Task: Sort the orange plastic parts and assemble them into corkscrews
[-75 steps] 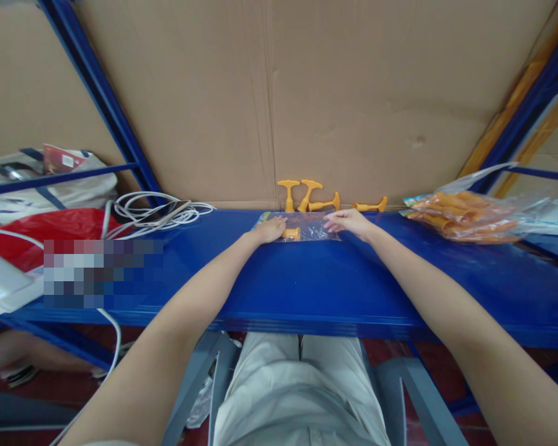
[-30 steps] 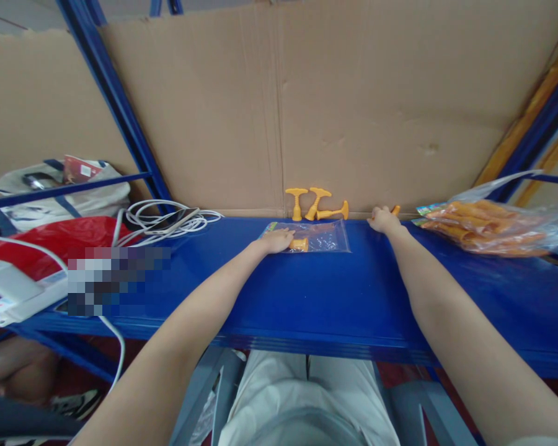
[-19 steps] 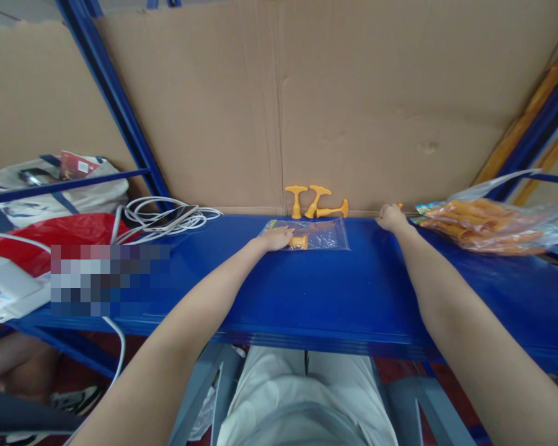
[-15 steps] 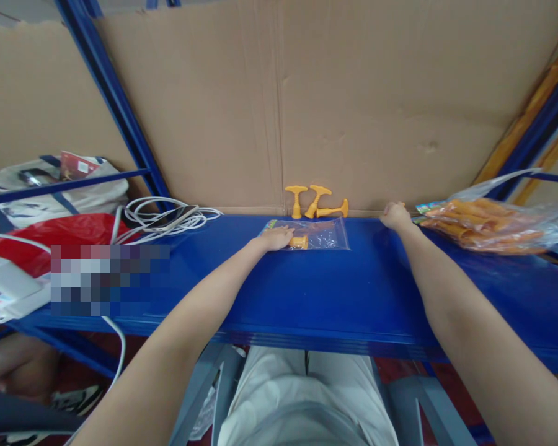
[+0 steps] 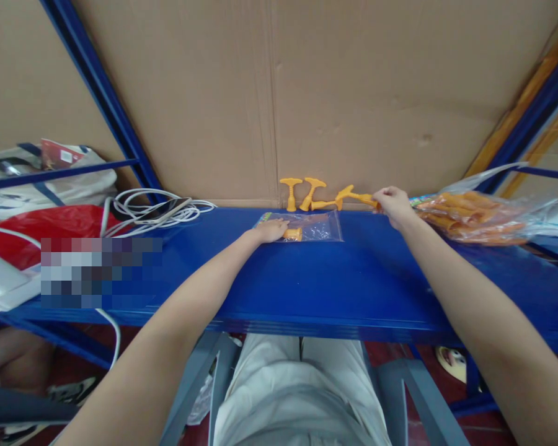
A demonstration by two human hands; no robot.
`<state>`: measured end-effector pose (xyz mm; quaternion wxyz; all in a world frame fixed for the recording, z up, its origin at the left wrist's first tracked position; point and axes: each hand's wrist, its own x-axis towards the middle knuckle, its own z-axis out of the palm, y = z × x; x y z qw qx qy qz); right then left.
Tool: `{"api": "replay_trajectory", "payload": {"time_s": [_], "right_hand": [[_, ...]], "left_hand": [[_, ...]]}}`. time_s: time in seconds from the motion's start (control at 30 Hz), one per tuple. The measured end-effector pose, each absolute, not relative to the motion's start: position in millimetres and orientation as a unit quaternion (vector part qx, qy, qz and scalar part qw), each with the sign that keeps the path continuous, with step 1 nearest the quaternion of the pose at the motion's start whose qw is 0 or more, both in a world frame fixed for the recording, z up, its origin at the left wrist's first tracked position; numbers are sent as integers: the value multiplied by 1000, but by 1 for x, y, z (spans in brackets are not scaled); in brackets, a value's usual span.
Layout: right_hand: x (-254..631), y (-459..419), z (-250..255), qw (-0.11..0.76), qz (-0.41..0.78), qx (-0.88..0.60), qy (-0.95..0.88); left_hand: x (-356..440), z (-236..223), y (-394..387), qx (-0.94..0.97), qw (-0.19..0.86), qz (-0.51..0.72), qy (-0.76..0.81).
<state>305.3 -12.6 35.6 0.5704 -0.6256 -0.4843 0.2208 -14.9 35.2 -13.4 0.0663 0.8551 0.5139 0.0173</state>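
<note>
My left hand (image 5: 272, 230) lies with fingers stretched out over a clear plastic bag (image 5: 323, 230) with a coloured label at its left end. A yellow cylindrical plastic piece (image 5: 292, 234) shows beside the fingertips; part of it is covered by the hand. My right hand (image 5: 394, 204) is closed on one end of a yellow T-shaped plastic piece (image 5: 360, 197), whose crossbar points left. Against the cardboard, two similar yellow pieces (image 5: 291, 194) stand upright on their flared ends, and another yellow piece (image 5: 324, 204) lies on its side.
A clear bag of orange-yellow pieces (image 5: 469, 214) sits at the right. Coiled white cables (image 5: 162, 214), a red bag (image 5: 69, 220) and a white power strip (image 5: 9, 282) are on the left. Cardboard (image 5: 204, 99) backs the blue shelf (image 5: 297, 291).
My right hand left the clear bag, reached right to the yellow piece lying there, and now has it tilted up with its crossbar turned left. My left hand has stayed on the bag.
</note>
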Motion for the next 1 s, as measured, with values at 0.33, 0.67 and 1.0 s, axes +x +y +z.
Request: {"api": "replay_trajectory", "payload": {"time_s": [0.33,0.67,1.0], "right_hand": [[294,-39,33,454,414,-566,-549],[295,-30,18,150,186,-612,-754],[286,-40,31,100,51,-633,-766]], "left_hand": [[-18,-14,32,859,56,19,509],[-20,-20,39,862,64,40,501],[-20,-18,37,860,58,39,505]]}}
